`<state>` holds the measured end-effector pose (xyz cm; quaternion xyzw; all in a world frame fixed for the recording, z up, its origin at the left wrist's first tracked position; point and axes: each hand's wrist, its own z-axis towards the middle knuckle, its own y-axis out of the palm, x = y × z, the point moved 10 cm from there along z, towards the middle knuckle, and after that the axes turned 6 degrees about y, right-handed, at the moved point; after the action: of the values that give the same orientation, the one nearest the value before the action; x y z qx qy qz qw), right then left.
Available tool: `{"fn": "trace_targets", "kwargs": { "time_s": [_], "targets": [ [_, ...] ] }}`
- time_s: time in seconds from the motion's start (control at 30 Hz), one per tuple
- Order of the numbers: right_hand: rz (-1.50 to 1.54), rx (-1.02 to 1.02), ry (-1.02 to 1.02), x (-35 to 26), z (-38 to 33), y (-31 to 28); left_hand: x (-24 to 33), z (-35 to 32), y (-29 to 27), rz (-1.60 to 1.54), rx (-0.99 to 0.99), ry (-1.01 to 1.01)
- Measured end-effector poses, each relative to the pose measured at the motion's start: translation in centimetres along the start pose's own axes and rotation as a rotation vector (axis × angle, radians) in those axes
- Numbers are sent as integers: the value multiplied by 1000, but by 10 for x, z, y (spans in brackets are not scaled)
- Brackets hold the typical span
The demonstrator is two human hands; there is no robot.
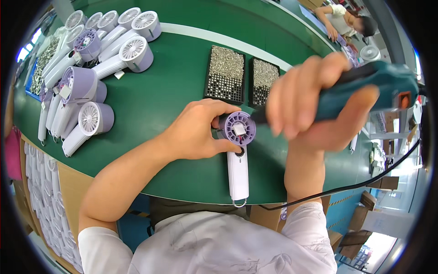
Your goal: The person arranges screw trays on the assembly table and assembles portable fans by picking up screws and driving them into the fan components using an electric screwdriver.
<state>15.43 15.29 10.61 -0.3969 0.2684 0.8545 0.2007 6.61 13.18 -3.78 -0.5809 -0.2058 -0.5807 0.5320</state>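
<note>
My left hand [196, 130] grips the purple head of a handheld fan [238, 171], thumb and fingers round its rim. The fan's white handle points toward me, with a metal loop at its end. Its head faces up with no front cover, and a white connector with wires shows in the middle. In my right hand [310, 102] is a teal electric screwdriver [369, 91], its black nose pointing left at the fan head's right edge. Motion blurs this hand, and the tip of the tool cannot be made out.
Two black screw trays [225, 73] full of small screws stand beyond the fan. Several purple and white fans [96, 121] are piled at the left. A black cord [351, 185] runs from the tool past my right arm. A co-worker [346, 25] sits at the far right.
</note>
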Motion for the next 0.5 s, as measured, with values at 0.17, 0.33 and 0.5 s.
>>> {"fn": "trace_targets", "kwargs": {
  "time_s": [0.17, 0.33, 0.5],
  "targets": [
    [-371, 488, -126, 1, -9, -72, 3, 1, -2, -9, 47, 86],
    [-330, 552, -134, 21, -13, -91, 1, 0, -3, -5, 68, 80],
    [-382, 567, -99, 31, -15, -99, 5, 2, -3, 3, 64, 135]
  ]
}}
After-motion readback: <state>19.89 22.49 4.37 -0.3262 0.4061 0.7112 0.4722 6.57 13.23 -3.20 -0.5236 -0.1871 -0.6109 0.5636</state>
